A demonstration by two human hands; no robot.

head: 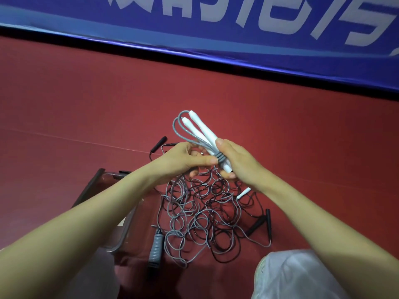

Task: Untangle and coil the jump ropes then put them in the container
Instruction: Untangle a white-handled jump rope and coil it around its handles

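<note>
A jump rope with two white handles [201, 128] and grey cord is bundled above the floor; grey cord is wound several times around the handles' lower part. My right hand [234, 160] grips the bundle around the handles. My left hand [185, 157] pinches the grey cord at the wrapped section. Below lies a tangled pile of grey and black ropes [207, 214] on the red floor, with a ribbed grey handle [155, 248], black handles [259, 223] and another white handle [244, 193]. A clear plastic container [112, 212] sits to the left, partly hidden by my left forearm.
A blue banner with white lettering [237, 29] runs along the far edge of the red floor [86, 115]. A black handle [158, 143] lies behind my left hand. A knee in light fabric [291, 277] is at the lower right.
</note>
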